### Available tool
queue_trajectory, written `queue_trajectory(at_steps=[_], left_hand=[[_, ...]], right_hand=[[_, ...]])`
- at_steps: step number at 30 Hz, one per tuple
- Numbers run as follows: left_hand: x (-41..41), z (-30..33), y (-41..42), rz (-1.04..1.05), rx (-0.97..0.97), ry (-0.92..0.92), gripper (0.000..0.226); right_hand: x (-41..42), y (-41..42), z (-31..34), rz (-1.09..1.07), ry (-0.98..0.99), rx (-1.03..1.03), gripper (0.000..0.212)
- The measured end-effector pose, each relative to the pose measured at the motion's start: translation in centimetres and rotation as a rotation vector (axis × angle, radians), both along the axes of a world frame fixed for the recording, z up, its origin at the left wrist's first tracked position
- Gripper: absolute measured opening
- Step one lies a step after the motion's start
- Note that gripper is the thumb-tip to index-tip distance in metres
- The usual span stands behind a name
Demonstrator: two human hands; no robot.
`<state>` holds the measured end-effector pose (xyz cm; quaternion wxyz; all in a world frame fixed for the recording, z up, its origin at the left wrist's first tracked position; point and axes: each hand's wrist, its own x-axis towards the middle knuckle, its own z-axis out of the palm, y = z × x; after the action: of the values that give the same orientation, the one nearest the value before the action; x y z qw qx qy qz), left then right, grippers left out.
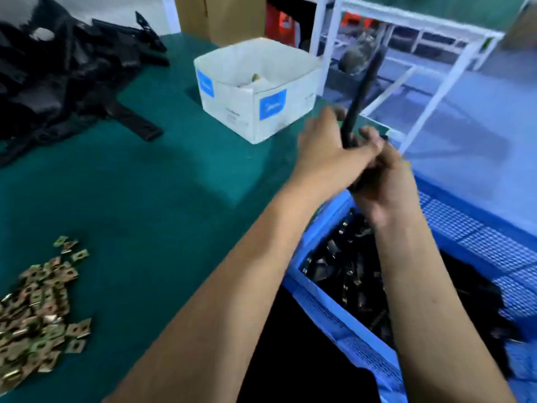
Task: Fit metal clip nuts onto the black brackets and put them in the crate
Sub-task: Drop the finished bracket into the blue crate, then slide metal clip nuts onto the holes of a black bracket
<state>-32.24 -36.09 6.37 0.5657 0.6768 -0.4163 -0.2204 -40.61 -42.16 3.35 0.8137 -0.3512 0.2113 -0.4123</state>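
A long black bracket stands nearly upright above the table's right edge, blurred by motion. My left hand grips its lower part from the left. My right hand holds its bottom end from the right, just over the blue crate. The crate sits beside the table and holds several black brackets with clip nuts fitted. A pile of brass-coloured metal clip nuts lies on the green table at the lower left. Whether a nut sits on the held bracket is hidden by my fingers.
A heap of loose black brackets fills the table's far left. A white cardboard box with blue labels stands at the back centre. A white metal rack rises behind the crate, and a brown carton stands beyond the table.
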Motion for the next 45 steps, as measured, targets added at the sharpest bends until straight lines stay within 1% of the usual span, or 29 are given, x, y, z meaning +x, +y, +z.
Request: queue_trajectory(at_steps=[1, 3, 5, 7, 9, 12, 14, 18, 20, 21, 23, 24, 26, 28, 30, 32, 33, 35, 36, 37, 39, 41, 43, 45], left_hand=[[-2.1, -1.1, -1.3, -0.037, 0.053, -0.059, 0.053], [-5.7, -3.7, -3.1, -0.117, 0.179, -0.162, 0.061], [-8.2, -7.2, -4.0, -0.226, 0.352, -0.191, 0.056], [-9.7, -11.0, -4.1, -0.334, 0.542, -0.196, 0.055], [-10.2, -14.3, -3.3, -0.415, 0.718, -0.225, 0.063], [-9.4, -17.7, -1.8, -0.467, 0.887, -0.295, 0.066], [-8.4, -18.8, -1.1, -0.47, 0.939, -0.373, 0.065], [-6.7, -18.6, -0.9, -0.462, 0.911, -0.441, 0.048], [-6.3, -17.9, -1.2, -0.456, 0.872, -0.442, 0.044], [-6.1, -17.4, -1.3, -0.45, 0.844, -0.446, 0.043], [-6.0, -16.3, -1.5, -0.428, 0.759, -0.451, 0.041], [-6.0, -15.6, -1.6, -0.411, 0.702, -0.442, 0.041], [-5.9, -14.1, -1.8, -0.364, 0.571, -0.409, 0.045], [-5.4, -12.3, -2.1, -0.311, 0.441, -0.422, 0.046], [-4.7, -10.3, -2.7, -0.254, 0.301, -0.441, 0.05], [-4.1, -8.2, -3.0, -0.205, 0.145, -0.35, 0.051], [-3.8, -7.3, -3.0, -0.183, 0.087, -0.273, 0.05], [-3.5, -5.8, -2.7, -0.123, -0.001, -0.107, 0.044], [-2.9, -5.1, -2.3, -0.078, -0.042, -0.048, 0.04], [-2.2, -4.4, -1.7, -0.029, -0.081, -0.029, 0.035], [0.6, -3.2, 0.1, 0.066, -0.153, -0.04, 0.027], [4.0, -2.1, 2.5, 0.157, -0.181, -0.01, 0.019], [8.1, -1.5, 5.7, 0.288, -0.173, -0.011, 0.014], [12.1, -1.4, 9.0, 0.437, -0.122, -0.095, 0.01]], right_hand=[[-2.8, -1.1, -1.5, -0.059, 0.029, 0.029, 0.021], [-7.6, -3.0, -5.3, -0.151, 0.146, 0.091, 0.018], [-11.2, -3.9, -9.9, -0.195, 0.294, 0.166, 0.012], [-13.7, -4.0, -15.0, -0.238, 0.441, 0.297, 0.022], [-15.2, -2.9, -19.5, -0.242, 0.528, 0.478, 0.031], [-16.4, -0.8, -24.2, -0.21, 0.655, 0.605, 0.036], [-16.7, 0.3, -26.4, -0.243, 0.755, 0.632, 0.034], [-16.7, 1.2, -27.7, -0.389, 1.028, 0.639, 0.024], [-16.6, 1.1, -27.7, -0.45, 1.069, 0.664, 0.021], [-16.3, 0.9, -27.4, -0.464, 1.096, 0.657, 0.024], [-15.0, 0.4, -26.3, -0.477, 1.239, 0.563, 0.028], [-13.9, 0.1, -25.1, -0.487, 1.307, 0.473, 0.028], [-11.3, -0.4, -21.8, -0.517, 1.359, 0.222, 0.022], [-8.5, -0.8, -18.1, -0.566, 1.355, -0.078, 0.018], [-5.9, -0.5, -14.0, -0.612, 1.282, -0.354, 0.017], [-3.5, 0.3, -10.2, -0.631, 1.167, -0.57, 0.015], [-2.5, 0.8, -8.5, -0.647, 1.118, -0.622, 0.015], [-1.2, 1.5, -6.0, -0.694, 1.078, -0.641, 0.014], [-0.4, 2.0, -5.2, -0.711, 1.076, -0.66, 0.014], [0.3, 2.6, -4.3, -0.712, 1.072, -0.697, 0.014], [2.7, 4.6, -2.5, -0.656, 1.032, -0.814, 0.022], [5.9, 6.6, -1.0, -0.568, 1.021, -0.966, 0.029], [10.1, 8.5, -0.1, -0.425, 0.994, -1.118, 0.026], [14.5, 10.3, 0.3, -0.225, 1.029, -1.236, 0.021]])
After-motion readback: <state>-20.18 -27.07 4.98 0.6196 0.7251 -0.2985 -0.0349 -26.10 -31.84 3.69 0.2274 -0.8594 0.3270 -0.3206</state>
